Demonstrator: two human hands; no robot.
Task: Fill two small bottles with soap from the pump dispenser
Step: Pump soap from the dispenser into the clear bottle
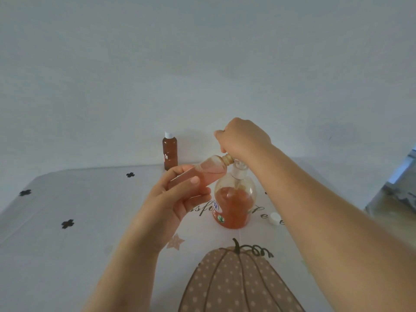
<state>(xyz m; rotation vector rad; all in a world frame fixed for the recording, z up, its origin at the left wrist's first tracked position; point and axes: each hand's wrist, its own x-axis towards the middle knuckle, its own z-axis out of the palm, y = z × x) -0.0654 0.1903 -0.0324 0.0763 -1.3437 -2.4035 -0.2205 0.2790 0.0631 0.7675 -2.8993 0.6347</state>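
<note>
Pumpkin-print table [78,210], pump dispenser [233,206], capped brown bottle [170,154], loose white cap [274,218]

Dim, flat, bluish light; soft focus; wide-angle edge distortion.

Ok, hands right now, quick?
Left hand: grips the bottle, tilted and uncapped.
Right hand: fingers curled over the pump top.

It looks like a home: the desk [33,221] wears a printed cloth [108,210], a polka-dot pumpkin [236,284] below the left hand [177,199], black crosses [67,224] to its left, and a plain white wall [202,64] beyond the right hand [243,138].
</note>
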